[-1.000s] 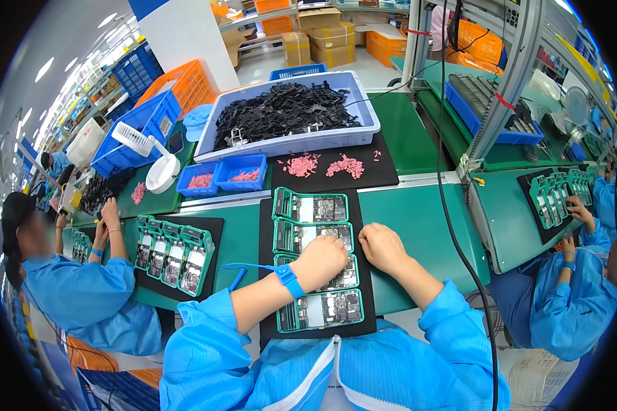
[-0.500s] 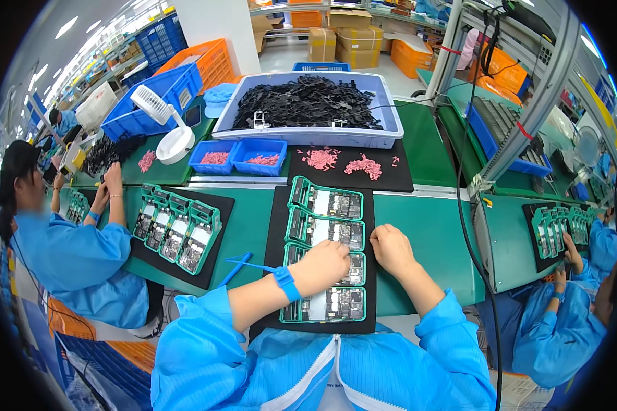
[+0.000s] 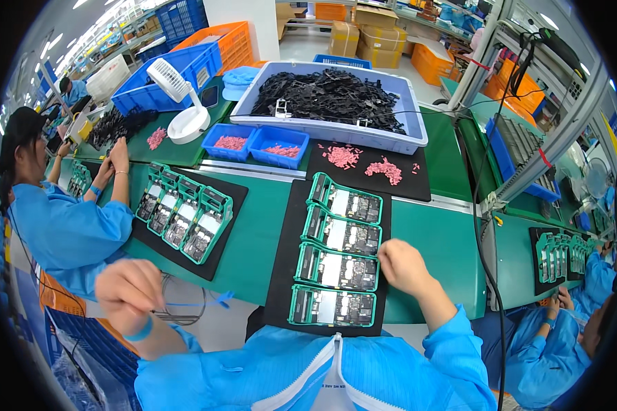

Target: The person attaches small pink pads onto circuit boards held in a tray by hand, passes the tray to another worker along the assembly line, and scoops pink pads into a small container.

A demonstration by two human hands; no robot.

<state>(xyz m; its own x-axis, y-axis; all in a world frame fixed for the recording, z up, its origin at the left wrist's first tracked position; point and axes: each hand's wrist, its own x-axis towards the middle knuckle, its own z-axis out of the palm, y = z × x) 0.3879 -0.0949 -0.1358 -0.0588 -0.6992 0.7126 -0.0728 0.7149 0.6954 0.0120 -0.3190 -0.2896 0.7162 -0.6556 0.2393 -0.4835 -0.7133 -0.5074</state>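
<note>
In front of me, several green frames holding circuit boards (image 3: pixel 346 270) stand in a column on a black mat (image 3: pixel 281 301). Each board has a pale silver panel on its left and dark parts with chips on its right. My right hand (image 3: pixel 406 267) is closed beside the right edge of the frames, and anything in its fingers is hidden. Off to the left, away from the boards, my left hand (image 3: pixel 127 291) hangs raised over the bench's front edge. Its fingers are curled together and slightly blurred; I cannot make out what they hold. A blue wrist strap (image 3: pixel 142 329) circles that wrist.
Beyond the mat, pink pieces lie in piles (image 3: pixel 384 171) and in small blue bins (image 3: pixel 279 147). A large tub (image 3: pixel 418 130) holds black parts. A white fan (image 3: pixel 188 123) stands left. Co-workers sit on both sides. A black cable (image 3: pixel 483 240) hangs at right.
My left hand has left the boards and swung left past the bench edge. My right hand stays by the frames' right side. The whole view has shifted slightly.
</note>
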